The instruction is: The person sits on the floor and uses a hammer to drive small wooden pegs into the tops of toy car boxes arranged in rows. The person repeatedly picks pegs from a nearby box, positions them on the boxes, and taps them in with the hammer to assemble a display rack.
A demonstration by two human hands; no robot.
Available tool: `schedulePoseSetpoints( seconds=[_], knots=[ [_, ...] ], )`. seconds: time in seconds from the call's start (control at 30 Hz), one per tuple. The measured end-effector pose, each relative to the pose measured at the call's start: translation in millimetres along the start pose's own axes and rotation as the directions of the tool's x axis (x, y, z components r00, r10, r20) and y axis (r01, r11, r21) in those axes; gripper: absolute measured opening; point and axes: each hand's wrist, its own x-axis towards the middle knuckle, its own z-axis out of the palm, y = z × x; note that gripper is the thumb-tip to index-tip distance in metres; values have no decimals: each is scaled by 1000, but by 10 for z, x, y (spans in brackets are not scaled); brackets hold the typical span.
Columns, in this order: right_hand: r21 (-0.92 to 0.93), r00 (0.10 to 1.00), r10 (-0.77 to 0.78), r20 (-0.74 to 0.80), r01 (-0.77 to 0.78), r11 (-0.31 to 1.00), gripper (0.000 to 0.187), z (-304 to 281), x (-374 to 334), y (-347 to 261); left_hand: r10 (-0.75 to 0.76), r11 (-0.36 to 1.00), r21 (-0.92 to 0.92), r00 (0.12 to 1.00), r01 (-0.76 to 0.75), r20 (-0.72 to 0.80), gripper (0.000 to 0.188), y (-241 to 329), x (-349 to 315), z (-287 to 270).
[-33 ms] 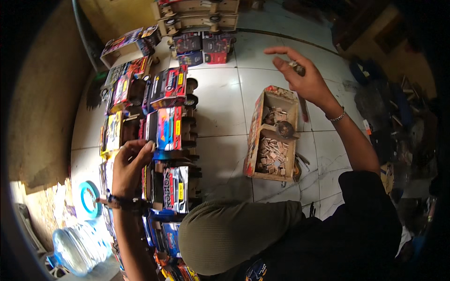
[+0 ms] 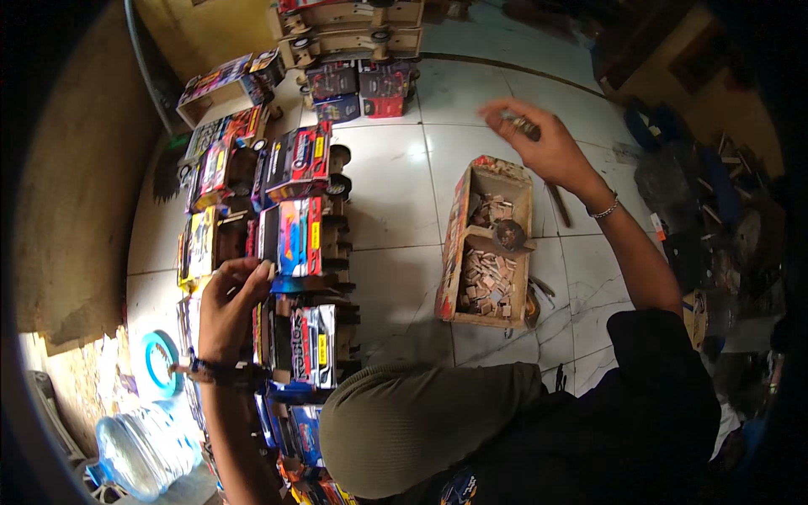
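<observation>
- The left hand [image 2: 229, 310] grips a cardboard toy truck [image 2: 299, 345] in the row on the tiled floor [image 2: 387, 194].
- The right hand [image 2: 543, 143] is closed on a small dark tool [image 2: 522, 124], above the far end of the box of wood pieces [image 2: 491, 244].

One head-worn fisheye view looks steeply down from above the person's own knee, close over both hands: the left hand [image 2: 229, 307] sits low at the left, the right hand [image 2: 543, 143] reaches farther out, upper right. Straight tile lines bend toward the dark rim.

We see bare tiled floor [image 2: 391, 210] open between the cardboard toy trucks [image 2: 295, 244] and the scrap-filled box [image 2: 488, 244].
</observation>
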Motion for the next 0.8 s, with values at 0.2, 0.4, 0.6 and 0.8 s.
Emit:
schedulePoseSetpoints(
  seconds=[0.2,0.4,0.6,0.8],
  knots=[
    [-424,928,120,354,45,904,27,474,-212,1555,8,1000,-20,1000,-8,-10,37,111,-79,-25],
    [-638,775,490,399,-150,756,31,1137,-339,2386,-2,1000,22,997,4,-73,35,157,-158,-40],
    [-667,813,494,308,-186,721,41,1328,-337,2563,-35,999,13,995,36,-93,34,154,-294,-78],
    [-662,813,519,265,-237,711,41,1397,-338,2631,-17,1000,25,997,19,-78,35,204,-371,22]
  ],
)
